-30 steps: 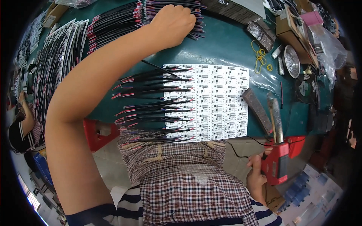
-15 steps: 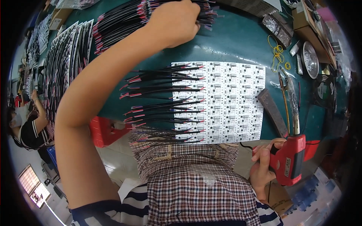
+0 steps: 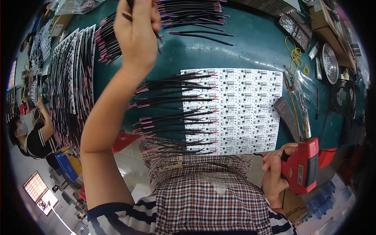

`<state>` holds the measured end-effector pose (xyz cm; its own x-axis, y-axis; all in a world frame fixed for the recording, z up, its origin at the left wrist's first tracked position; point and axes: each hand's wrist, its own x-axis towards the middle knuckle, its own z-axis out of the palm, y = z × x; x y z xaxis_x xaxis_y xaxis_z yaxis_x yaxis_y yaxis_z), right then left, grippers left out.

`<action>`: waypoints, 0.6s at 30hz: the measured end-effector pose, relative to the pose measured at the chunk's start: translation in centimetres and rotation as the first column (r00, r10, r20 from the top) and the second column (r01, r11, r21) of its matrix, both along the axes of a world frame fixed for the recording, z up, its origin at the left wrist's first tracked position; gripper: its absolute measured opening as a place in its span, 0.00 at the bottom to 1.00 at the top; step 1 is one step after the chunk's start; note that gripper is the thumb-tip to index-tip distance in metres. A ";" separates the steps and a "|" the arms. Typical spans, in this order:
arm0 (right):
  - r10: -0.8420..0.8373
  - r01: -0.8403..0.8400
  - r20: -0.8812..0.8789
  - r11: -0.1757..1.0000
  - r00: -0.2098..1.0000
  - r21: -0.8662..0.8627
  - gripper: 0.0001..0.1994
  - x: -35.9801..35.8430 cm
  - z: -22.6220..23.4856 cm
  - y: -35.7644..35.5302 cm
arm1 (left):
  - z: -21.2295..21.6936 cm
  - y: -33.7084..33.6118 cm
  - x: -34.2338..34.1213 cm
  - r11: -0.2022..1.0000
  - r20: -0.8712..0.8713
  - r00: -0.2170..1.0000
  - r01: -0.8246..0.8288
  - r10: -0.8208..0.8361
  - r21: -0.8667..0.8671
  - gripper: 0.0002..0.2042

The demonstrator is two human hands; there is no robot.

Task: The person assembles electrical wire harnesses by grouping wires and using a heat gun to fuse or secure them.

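Note:
My left hand is raised over the far part of the table, its fingers closed round a few short black wires whose ends stick out. Beside it lies a pile of black wires with coloured ends, two of them apart from the rest. My right hand grips a red soldering gun, its metal tip pointing away from me over the table. Between my arms lies a white panel of small circuit boards. Black wires with red ends rest in rows on its left columns and stick out past its left edge.
A dark metal bar lies against the panel's right side. Yellow cords, a metal bowl and a spool are at the right. Wired panels stand stacked at the left; beyond them sits another person.
My left hand has moved left and turned upward from the wire pile, bringing black wires with it. The right hand and soldering gun have stayed nearly still.

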<state>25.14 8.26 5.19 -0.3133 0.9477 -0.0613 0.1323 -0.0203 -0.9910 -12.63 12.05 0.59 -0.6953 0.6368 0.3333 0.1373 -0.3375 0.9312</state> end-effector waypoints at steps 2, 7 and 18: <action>0.037 -0.036 0.018 0.999 0.999 -0.039 0.15 0.0 0.0 0.2 | -1.9 -1.1 -0.1 0.995 -0.044 0.995 0.083 -0.085 -0.057 0.08; 0.046 -0.044 0.025 0.996 0.999 -0.072 0.16 -0.8 0.7 0.3 | -3.5 -1.5 0.8 0.988 -0.240 0.965 0.077 -0.107 -0.131 0.13; 0.219 -0.124 0.294 0.943 0.930 -0.309 0.17 0.4 1.0 1.3 | 1.8 -2.3 6.3 0.634 -0.355 0.767 0.086 -0.534 -0.769 0.08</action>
